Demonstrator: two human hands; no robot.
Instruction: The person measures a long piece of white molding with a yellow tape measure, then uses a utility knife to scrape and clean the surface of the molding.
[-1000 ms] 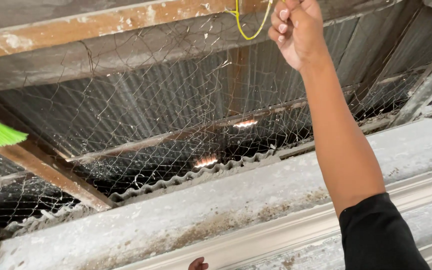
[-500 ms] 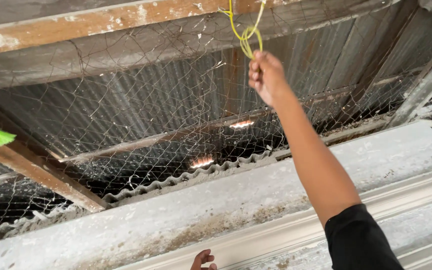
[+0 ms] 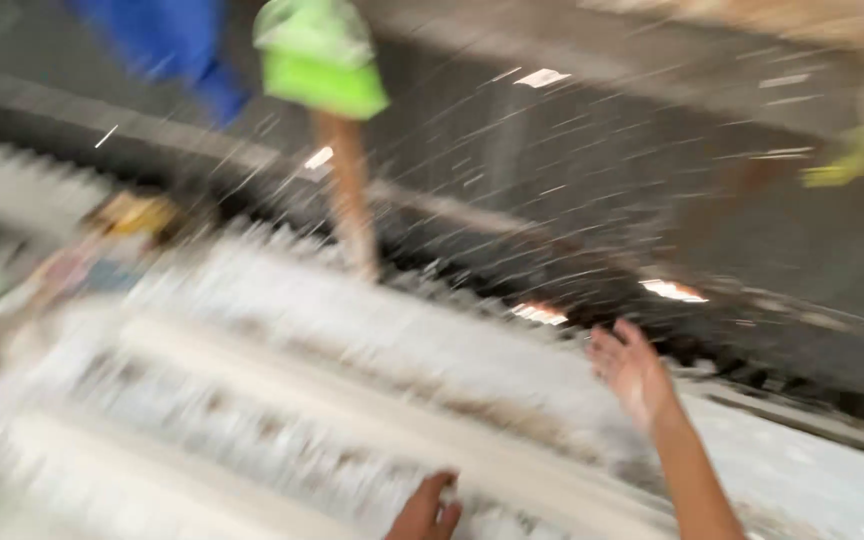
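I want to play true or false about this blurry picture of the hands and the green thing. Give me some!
1. The right hand is lifted with its fingers spread and nothing in its grip. True.
2. The left hand is high up at the top of the picture. False: it shows at the bottom edge, low against the pale ledge.
3. A bright green thing sits near the top, on a pale stick. True.
4. The right hand is pinching the yellow-green cord. False: the cord is up at the right edge, apart from the hand.
5. The picture is sharp. False: it is smeared with motion blur.
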